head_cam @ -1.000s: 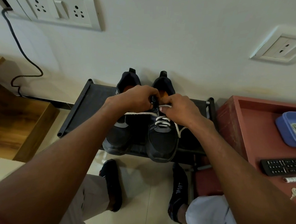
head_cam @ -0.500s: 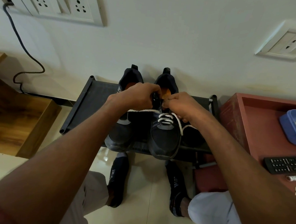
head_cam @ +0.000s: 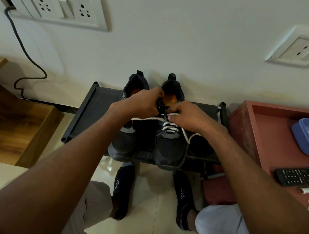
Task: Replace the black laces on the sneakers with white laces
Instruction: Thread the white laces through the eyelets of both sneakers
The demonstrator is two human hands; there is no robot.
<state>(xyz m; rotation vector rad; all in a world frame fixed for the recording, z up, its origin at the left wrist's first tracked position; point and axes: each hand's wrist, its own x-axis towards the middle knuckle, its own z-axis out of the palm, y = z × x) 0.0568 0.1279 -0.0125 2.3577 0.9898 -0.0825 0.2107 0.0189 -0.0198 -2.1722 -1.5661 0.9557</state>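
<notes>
Seated at a low black shoe rack (head_cam: 88, 112) against the wall, I work a white lace (head_cam: 170, 126) up the right-hand sneaker (head_cam: 169, 149) of the pair; my left hand (head_cam: 143, 103) curls round the tongue and upper eyelet edge, holding it, while my right hand (head_cam: 188, 117) pinches the lace just beside the top eyelets; the shoe's long axis runs from me toward the wall, toe nearest me and heel at the wall; the lower rows are already crossed in white; one free end trails leftward across the left-hand sneaker (head_cam: 128, 133), the other drops off the right side of the shoe; the next eyelet lies directly under my right fingertips, so that hand looks the nearer for the threading; the left-hand sneaker shows no lace that I can make out; a blue tub (head_cam: 300, 134) on the red table (head_cam: 262, 135) holds something pale I cannot identify
</notes>
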